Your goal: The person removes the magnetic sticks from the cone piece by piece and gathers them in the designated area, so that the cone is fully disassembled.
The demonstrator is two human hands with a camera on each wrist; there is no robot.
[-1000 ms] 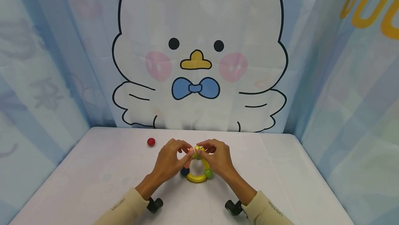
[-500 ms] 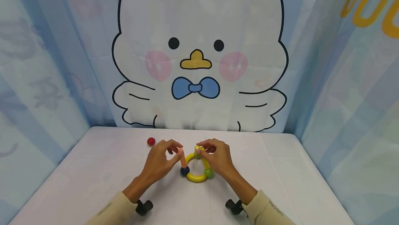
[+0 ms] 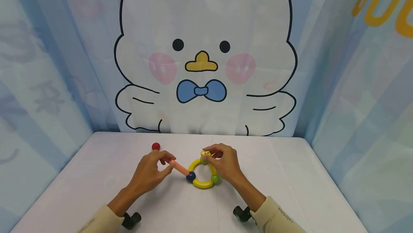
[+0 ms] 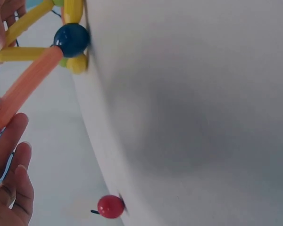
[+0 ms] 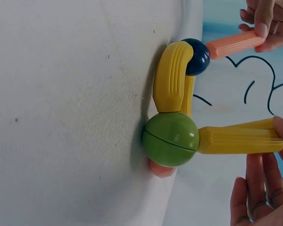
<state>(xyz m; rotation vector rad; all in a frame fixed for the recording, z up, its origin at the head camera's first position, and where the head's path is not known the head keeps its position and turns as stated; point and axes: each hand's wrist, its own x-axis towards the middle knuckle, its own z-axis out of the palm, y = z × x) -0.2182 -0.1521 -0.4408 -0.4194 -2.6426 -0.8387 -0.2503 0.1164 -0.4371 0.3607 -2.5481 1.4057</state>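
we look down on a white table (image 3: pixel 274 190) where a toy frame of balls and rods sits at the lower centre of the frame. its base is a ring with curved yellow pieces (image 3: pixel 203 185), a green ball (image 3: pixel 216 179) at its lower right and a navy ball (image 3: pixel 191 177) at its left. an orange rod (image 3: pixel 179 167) touches the navy ball and slants towards the upper left; the left hand (image 3: pixel 146 172) pinches its far end between thumb and fingers. to the right of centre, the right hand (image 3: pixel 226 159) pinches the upper ends of two yellow rods (image 5: pixel 240 140), which meet at its fingertips. a red ball (image 3: pixel 156 146) lies apart, at the left of the table's far edge. we judge the pieces to be light and stiff, probably hard plastic, and not fragile. the glossy balls may slip or roll, while the ribbed rods should give better hold. we would grip each rod near its free end and steady the ball, since the joints might part under a sideways tug
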